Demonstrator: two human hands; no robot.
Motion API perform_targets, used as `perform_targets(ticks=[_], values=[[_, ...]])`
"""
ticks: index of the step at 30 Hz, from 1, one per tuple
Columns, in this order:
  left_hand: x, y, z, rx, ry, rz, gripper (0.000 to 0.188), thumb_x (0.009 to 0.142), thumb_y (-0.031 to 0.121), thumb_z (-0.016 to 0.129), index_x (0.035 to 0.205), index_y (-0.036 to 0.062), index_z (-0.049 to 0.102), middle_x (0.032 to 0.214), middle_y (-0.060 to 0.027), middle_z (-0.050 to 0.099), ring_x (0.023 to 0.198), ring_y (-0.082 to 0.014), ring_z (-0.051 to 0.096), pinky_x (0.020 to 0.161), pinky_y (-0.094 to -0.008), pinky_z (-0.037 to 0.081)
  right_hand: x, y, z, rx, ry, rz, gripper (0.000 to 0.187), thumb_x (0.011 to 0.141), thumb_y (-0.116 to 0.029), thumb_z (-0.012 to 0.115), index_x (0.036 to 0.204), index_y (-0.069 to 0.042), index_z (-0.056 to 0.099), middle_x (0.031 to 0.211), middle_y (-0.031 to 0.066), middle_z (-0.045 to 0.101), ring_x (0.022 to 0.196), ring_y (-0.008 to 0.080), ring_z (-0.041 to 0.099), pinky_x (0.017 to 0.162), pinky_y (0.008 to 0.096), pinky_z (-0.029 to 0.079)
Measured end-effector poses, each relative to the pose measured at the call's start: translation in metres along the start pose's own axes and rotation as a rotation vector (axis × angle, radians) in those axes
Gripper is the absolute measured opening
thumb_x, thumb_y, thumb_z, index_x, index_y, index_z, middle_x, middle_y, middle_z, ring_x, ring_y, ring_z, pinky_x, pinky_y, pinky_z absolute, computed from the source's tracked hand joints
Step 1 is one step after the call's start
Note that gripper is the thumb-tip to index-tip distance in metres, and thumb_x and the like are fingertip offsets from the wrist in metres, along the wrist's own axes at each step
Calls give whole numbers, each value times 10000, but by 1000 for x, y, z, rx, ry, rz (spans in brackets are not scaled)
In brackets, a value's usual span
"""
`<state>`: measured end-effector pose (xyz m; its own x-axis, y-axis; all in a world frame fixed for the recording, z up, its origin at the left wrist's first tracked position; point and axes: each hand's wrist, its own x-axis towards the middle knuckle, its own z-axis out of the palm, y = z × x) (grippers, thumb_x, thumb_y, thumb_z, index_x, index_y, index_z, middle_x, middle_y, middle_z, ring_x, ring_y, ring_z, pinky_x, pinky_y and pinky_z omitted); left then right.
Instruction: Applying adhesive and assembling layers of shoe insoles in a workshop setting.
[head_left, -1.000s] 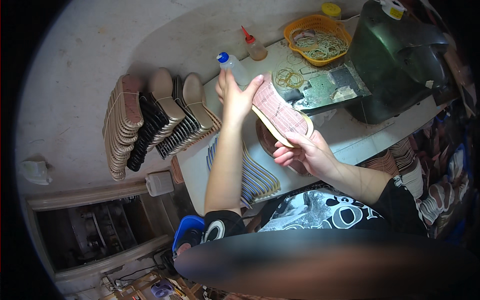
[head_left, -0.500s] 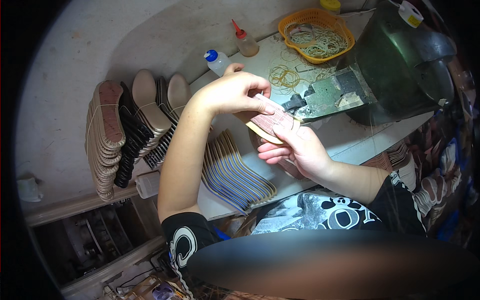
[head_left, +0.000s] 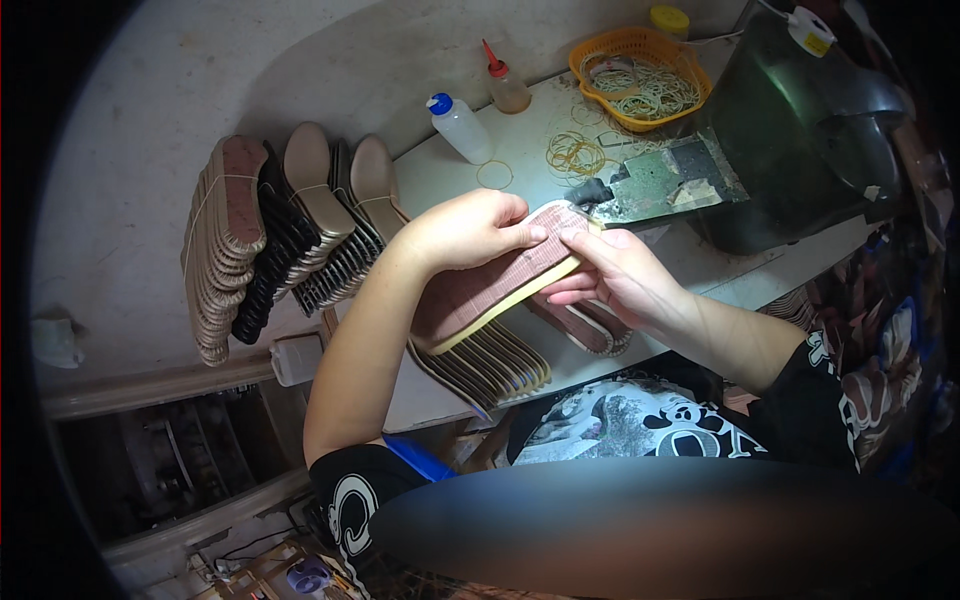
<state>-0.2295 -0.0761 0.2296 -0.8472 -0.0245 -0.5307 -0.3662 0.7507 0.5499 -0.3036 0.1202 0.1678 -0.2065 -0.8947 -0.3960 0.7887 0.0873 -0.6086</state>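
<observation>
Both hands hold a reddish-brown shoe insole with a yellow strip along its edge. My left hand grips it from the left side, thumb on top near the narrow end. From the right, my right hand pinches that same end, thumb on its face and fingers underneath. The end lies close to the dark tip of a green machine. Whether it touches the tip, I cannot tell. Below my right hand lie other reddish insoles with light gathered rims. A fanned stack of insoles sits under the held one.
Rubber-banded insole bundles stand at the left by the wall. Farther back are a blue-capped bottle, a red-tipped bottle and an orange basket of rubber bands. Loose bands lie on the white table.
The insole has turned so its long face shows, stretching toward the lower left. My left hand has come down from above the insole to its left side, and my right hand has shifted slightly right.
</observation>
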Motion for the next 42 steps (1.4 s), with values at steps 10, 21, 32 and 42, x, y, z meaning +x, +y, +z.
perform_targets(ticks=[10,21,32,42], values=[[-3,-9,43,-593,138,-148,372,923,348,598,793,2,641,675,-51,626,546,-75,545,498,-235,450,1,0,-9,-162,-28,-53,276,934,-278,569,985,-12,625,868,74,676,711,110,666,619,209,549],[-3,13,50,-842,169,-232,477,933,400,557,637,27,571,503,-104,596,345,-142,527,339,-254,435,-87,8,-30,-374,-173,96,318,818,-136,713,1079,33,651,1016,87,679,909,130,628,862,289,482],[10,-4,41,-654,416,-118,602,829,503,652,1125,-17,588,1081,-125,631,1087,-161,539,954,-298,393,-19,22,-27,-191,0,-167,328,836,-129,687,1100,55,627,1012,112,672,904,153,644,831,302,508],[7,3,60,-1084,477,39,430,747,177,777,1074,-29,590,993,-101,659,902,-158,629,870,-294,473,-39,34,-10,-260,-63,84,333,885,-231,650,1089,27,599,922,133,678,786,177,689,636,254,572]])
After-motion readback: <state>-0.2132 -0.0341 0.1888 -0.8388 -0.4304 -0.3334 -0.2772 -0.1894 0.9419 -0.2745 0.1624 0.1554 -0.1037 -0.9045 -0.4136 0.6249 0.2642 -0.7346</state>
